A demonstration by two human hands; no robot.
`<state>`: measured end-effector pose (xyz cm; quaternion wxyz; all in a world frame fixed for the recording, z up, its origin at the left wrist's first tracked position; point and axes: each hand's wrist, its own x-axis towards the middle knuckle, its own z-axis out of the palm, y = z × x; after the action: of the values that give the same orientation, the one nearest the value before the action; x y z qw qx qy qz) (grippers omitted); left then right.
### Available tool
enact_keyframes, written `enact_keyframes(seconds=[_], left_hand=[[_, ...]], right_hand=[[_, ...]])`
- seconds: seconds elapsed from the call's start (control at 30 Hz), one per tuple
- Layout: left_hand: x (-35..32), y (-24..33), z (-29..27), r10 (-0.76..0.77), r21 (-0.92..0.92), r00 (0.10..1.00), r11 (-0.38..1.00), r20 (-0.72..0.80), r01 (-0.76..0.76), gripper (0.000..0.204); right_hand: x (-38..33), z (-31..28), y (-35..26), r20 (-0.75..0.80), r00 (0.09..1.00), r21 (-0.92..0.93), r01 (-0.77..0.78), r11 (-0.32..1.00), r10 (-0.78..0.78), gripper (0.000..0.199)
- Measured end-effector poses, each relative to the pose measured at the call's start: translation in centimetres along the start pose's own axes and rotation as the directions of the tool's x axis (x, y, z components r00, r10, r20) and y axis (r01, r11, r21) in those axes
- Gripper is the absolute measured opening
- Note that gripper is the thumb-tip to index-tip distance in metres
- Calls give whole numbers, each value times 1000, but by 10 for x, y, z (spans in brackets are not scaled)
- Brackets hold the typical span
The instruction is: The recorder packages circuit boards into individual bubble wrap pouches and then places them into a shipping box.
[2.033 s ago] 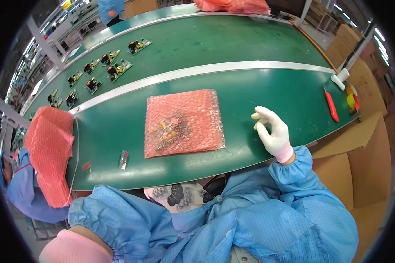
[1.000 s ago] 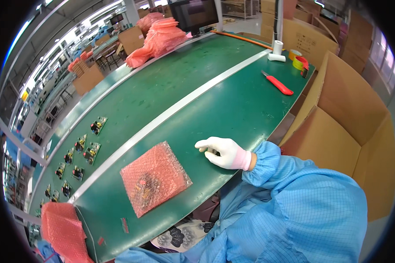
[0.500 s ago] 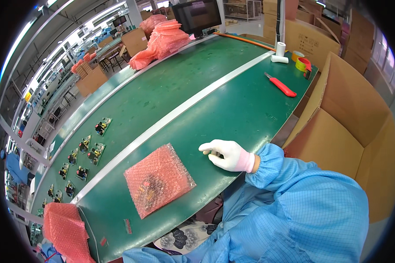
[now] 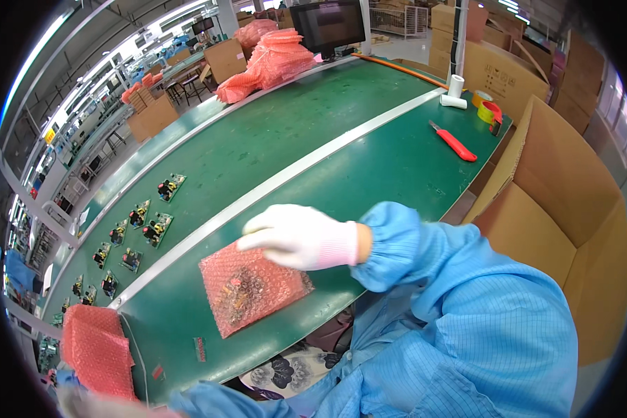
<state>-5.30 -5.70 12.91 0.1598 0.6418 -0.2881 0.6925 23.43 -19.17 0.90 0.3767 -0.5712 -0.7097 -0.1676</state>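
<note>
Head view: right hand (image 4: 301, 237) in a white glove hovers over the upper right corner of the pink bubble-wrap pouch (image 4: 252, 289), fingers loosely extended and pinching nothing; whether it touches the pouch I cannot tell. The pouch lies flat on the green mat (image 4: 369, 174), near its front edge. Left hand is out of sight. A red cutter (image 4: 454, 143) lies well apart.

Bubble-wrap pouch (image 4: 254, 292) on the belt (image 4: 369, 167), open carton (image 4: 564, 230) right.

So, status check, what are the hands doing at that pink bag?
Right hand open, over pink bubble-wrap bag. Left hand not seen. Bag flat on green belt, circuit board inside. Nothing blocking.
</note>
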Motion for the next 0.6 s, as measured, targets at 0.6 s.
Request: enact_keyframes(seconds=[0.6], left_hand=[[-252,-162,21,-938,277,197,278,286,920,28]], right_hand=[[63,81,-1,757,648,-35,167,985,-83,28]])
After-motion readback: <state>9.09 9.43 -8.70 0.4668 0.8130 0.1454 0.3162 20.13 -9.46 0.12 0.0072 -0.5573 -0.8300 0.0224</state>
